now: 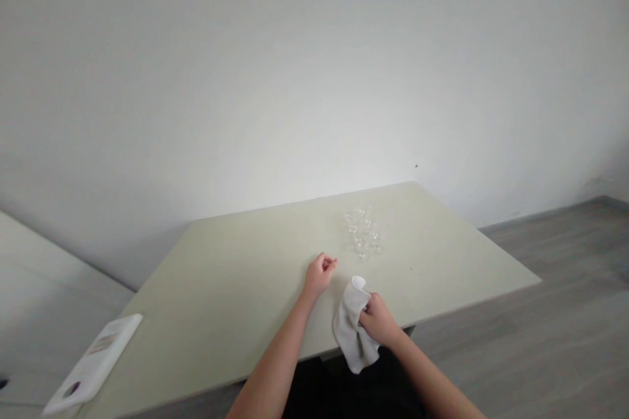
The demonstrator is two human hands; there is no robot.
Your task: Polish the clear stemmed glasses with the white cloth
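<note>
head view, two bare hands over a pale table (236,294).

right hand (379,321): fingers closed around a light grey cloth (350,319), bunched at the grip. the cloth is at the near side of the table; its loose lower part hangs down in folds past the near edge. a white rounded part (358,282) shows at its upper end; cannot tell whether this is cloth or something wrapped in it.

left hand (319,275): above or on the table top, contact unclear, a little farther from the body than the cloth and to its left. fingers curled, grip narrow; cannot tell whether anything is held between the fingertips.

clear pieces (360,242): small, transparent, grouped loosely on the table beyond both hands, slightly right of the left hand. exact shape and count too fine to read.

far left: white flat pack (101,360) with printed marks and a dark round spot, lying along the left edge of the table, well apart from both hands.

surroundings: white wall (295,78) behind, grey floor (565,288) at right.
</note>
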